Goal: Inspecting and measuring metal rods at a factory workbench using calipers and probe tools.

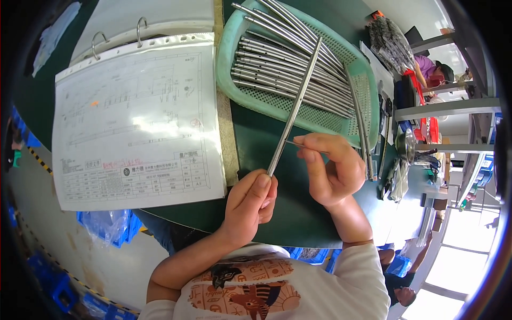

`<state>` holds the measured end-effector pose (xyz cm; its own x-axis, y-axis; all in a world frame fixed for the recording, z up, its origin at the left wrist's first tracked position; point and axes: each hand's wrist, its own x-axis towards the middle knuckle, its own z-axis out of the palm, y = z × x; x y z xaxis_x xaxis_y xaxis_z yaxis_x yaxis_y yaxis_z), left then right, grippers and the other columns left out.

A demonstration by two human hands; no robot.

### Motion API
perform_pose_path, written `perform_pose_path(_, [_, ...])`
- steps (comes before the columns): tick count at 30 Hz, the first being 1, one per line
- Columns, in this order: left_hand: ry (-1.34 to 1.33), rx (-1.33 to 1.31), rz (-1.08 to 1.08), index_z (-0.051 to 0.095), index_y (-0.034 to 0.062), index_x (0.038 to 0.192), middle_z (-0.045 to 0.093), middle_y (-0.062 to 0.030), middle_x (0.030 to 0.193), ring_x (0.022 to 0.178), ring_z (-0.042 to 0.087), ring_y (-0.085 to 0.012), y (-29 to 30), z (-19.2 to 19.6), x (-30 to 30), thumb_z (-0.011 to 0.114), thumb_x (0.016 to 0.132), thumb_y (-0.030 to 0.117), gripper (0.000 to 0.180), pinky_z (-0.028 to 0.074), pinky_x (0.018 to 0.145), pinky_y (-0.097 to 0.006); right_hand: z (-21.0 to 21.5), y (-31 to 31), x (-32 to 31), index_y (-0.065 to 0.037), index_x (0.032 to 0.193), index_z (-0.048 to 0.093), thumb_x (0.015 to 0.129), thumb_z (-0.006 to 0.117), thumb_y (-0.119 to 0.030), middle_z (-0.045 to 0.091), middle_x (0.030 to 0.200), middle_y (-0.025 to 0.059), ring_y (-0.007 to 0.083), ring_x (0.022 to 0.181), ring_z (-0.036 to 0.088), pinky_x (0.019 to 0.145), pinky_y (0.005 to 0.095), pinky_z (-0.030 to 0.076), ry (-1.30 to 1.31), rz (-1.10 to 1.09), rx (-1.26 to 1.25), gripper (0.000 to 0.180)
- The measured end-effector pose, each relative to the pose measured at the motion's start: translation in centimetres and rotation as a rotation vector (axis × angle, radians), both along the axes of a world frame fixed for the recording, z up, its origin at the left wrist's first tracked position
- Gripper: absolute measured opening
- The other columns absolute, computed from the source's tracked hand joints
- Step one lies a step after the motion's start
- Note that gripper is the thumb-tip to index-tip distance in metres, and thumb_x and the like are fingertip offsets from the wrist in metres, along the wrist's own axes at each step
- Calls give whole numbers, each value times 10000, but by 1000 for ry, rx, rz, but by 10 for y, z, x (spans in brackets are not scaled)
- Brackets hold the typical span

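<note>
My left hand (248,207) is closed round the lower end of a long shiny metal tube (301,96) with small holes along its side. The tube slants up and away to the right, its far end above a green basket. Between the thumb and fingers of my right hand (337,169) is a thin metal pin (304,144). The pin's tip meets the tube's side a little above my left hand; whether it sits inside a hole is too small to tell. Many similar metal tubes (288,74) lie in the green perforated plastic basket (227,69).
A ring binder with a drawing sheet (138,128) in a clear sleeve lies at the left of the dark green table (288,197). Bagged parts (388,42) and metal shelving (442,109) stand to the right. Other people (426,69) are farther off. Blue crates (114,224) sit below the table.
</note>
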<state>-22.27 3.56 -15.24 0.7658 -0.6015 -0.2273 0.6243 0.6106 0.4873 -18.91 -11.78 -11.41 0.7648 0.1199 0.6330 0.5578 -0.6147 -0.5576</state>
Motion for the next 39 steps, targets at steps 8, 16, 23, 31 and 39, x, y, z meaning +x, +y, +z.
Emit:
perform_pose_path(8, [-17,12,-8,413,53,774,306,40,591,444,250,-27,0,-2,-2,356,956,307,318,199,396,-189,6,-2,2,-23,813,605,675,645,23,639,740,71,181,586,604,513,252,447,-20,-55,-101,151])
perform_pose_path(16, [-67,70,-3,418,61,773,297,42,594,448,227,-30,-3,-1,-3,366,951,336,331,179,397,-193,22,0,-1,-30,782,618,639,653,-35,610,706,60,196,539,561,482,271,417,-128,-45,-430,147])
perform_pose_path(23, [-56,68,0,411,63,760,291,43,586,443,233,-30,-3,0,-2,361,953,327,331,179,394,-194,15,0,2,-27,784,619,635,656,-24,607,691,66,201,532,556,482,279,416,-177,-34,-384,154])
perform_pose_path(31, [-31,117,-27,401,83,730,329,50,586,438,261,-17,-4,3,1,401,946,302,307,191,381,-182,7,1,9,-20,782,600,647,656,5,635,756,81,205,676,638,555,270,499,-262,1,-376,149])
perform_pose_path(39, [3,137,-2,380,94,704,321,51,586,437,250,-18,-6,2,4,411,942,304,319,188,377,-188,40,4,-12,-29,813,595,675,640,15,645,769,75,210,722,649,616,288,510,-229,69,-296,152])
